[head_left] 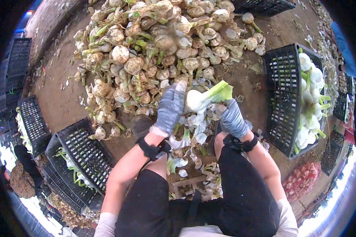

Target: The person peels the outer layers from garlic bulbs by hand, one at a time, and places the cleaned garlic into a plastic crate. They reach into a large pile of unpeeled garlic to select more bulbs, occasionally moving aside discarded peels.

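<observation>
White bulb [195, 100] between gloved hands [171, 107] [232, 117]

White garlic bulb [194, 100] between gloved fingers [179, 94]

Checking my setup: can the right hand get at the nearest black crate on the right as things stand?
Probably yes: nothing seems to stand between the right hand and the black crate, though getting the garlic inside would mean reaching over its near wall.
</observation>
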### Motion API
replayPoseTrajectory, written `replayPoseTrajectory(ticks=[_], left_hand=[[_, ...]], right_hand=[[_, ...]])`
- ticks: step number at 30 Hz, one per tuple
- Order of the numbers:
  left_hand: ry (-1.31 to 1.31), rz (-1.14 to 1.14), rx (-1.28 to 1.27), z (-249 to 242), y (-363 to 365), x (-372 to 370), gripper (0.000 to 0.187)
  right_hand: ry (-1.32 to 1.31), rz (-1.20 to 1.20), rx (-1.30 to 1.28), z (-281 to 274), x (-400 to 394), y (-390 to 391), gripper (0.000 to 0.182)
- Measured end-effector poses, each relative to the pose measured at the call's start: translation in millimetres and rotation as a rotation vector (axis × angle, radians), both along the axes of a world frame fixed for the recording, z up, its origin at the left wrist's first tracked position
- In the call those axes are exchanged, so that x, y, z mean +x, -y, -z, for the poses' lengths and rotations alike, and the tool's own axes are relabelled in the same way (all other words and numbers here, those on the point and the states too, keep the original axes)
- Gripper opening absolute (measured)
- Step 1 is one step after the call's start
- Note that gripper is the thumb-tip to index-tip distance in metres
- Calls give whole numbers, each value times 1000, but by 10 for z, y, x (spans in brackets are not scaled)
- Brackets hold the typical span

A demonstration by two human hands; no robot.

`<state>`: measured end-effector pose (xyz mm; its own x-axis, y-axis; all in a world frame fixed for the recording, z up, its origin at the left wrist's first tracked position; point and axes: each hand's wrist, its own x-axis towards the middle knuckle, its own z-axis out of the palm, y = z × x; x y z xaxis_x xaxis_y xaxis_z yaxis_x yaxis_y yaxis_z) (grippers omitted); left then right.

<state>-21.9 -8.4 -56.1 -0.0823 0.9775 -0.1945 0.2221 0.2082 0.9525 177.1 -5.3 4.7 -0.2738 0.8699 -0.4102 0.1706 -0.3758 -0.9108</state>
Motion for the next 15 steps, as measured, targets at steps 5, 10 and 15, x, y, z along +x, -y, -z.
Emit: replayPoseTrajectory(ticks=[5,10,15], left_hand=[[-302,199,270,-904,-112,47,37],[-160,428,-199,-893,-243,3,41],[36,423,-119,-788,-186,-181,29]], right_hand=[[136,-79,232,-23,-1,-95,28],[2,54,-78,-109,-19,-60,27],[-104,25,61,-102,14,-157,20]])
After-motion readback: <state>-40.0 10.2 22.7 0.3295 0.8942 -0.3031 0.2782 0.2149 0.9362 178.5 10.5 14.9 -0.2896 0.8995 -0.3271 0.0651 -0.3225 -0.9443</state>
